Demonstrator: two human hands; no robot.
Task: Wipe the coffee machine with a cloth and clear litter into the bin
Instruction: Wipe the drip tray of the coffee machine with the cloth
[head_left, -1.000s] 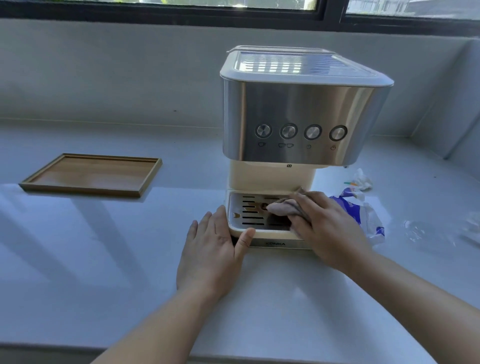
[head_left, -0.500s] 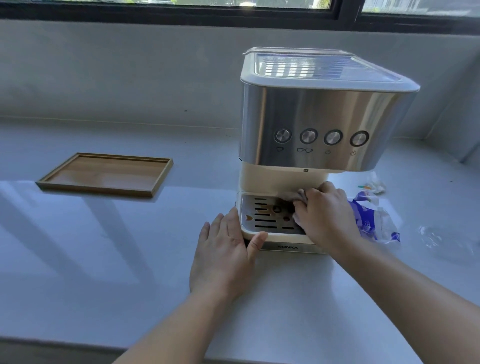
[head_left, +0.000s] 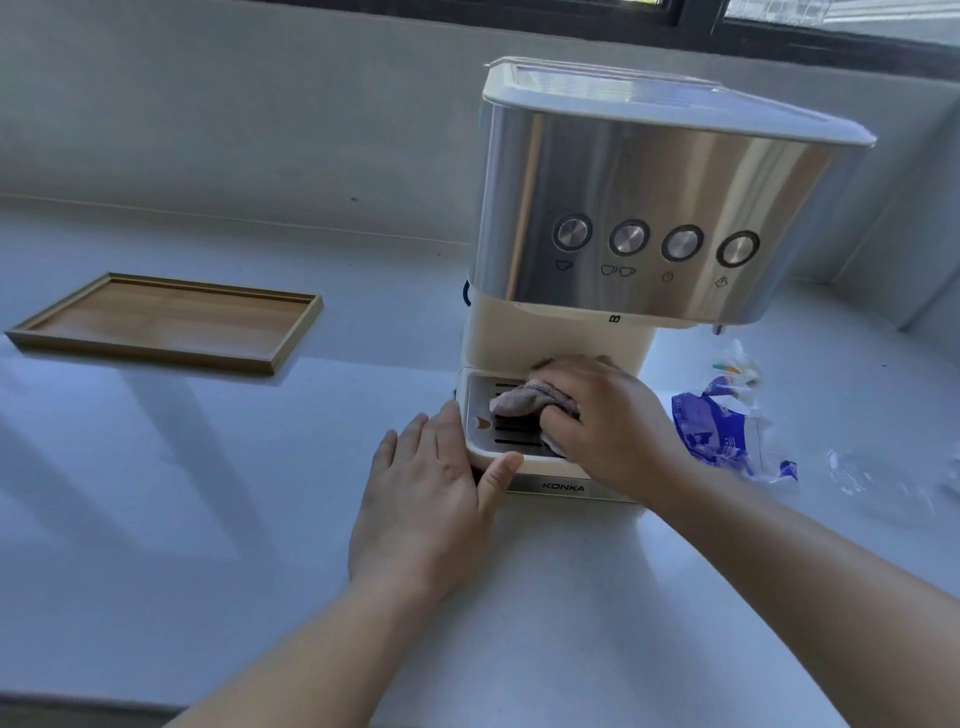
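1. A wooden tray (head_left: 166, 322) lies flat at the far left of the white desk (head_left: 156, 493), well apart from everything else; nothing is in it.
2. The left hand (head_left: 426, 499) rests palm-down on the desk just in front of the machine's left corner. Its fingers (head_left: 410, 441) are laid flat and close together, pointing away from the person, and the thumb (head_left: 498, 473) presses against the front edge of the drip tray. It holds nothing.
3. The coffee machine (head_left: 649, 208) stands upright right of centre, with a cream body, a brushed-metal front and four round buttons in a row. Its slotted drip tray (head_left: 480, 410) sits at the base, above a strip marked KONKA.
4. A greyish cloth (head_left: 519, 400) lies bunched on the drip-tray grille, with one end sticking out to the left.
5. The right hand (head_left: 613, 431) reaches in from the right and covers most of the cloth, its fingers curled down and gripping it against the grille.
6. Just right of the machine's base a crumpled blue-and-white wrapper (head_left: 717, 436) lies on the desk; behind it is a small scrap of litter (head_left: 735, 366).
7. Farther right, clear plastic film (head_left: 857, 473) lies on the desk, too blurred to say more.
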